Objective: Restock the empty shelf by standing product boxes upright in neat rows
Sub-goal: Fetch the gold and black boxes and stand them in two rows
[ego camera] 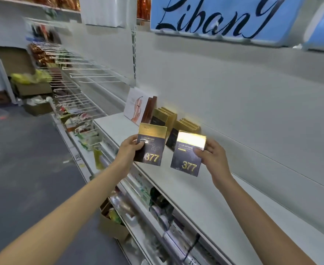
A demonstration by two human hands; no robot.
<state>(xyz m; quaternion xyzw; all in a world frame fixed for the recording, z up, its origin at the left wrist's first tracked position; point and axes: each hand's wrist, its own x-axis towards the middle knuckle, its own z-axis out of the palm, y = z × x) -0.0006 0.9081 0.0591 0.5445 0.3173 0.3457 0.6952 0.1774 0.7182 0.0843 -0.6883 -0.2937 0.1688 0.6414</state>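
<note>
Both arms reach forward over the white shelf (193,190). The left hand (131,148) pinches a dark-and-gold box (153,148) marked 377 by its left edge, thumb on the front. The right hand (211,155) pinches a second 377 box (187,157) by its right edge, tilted, its gold top glaring. Both boxes hang above the shelf's front. Behind them, shelved gold boxes (173,121) stand against the back panel, partly hidden. Lower shelves blur. A cardboard carton (112,225) on the floor holds indistinct packets.

Two bare forearms, no sleeves, no watch or rings on left hand (131,150) or right hand (210,155).
</note>
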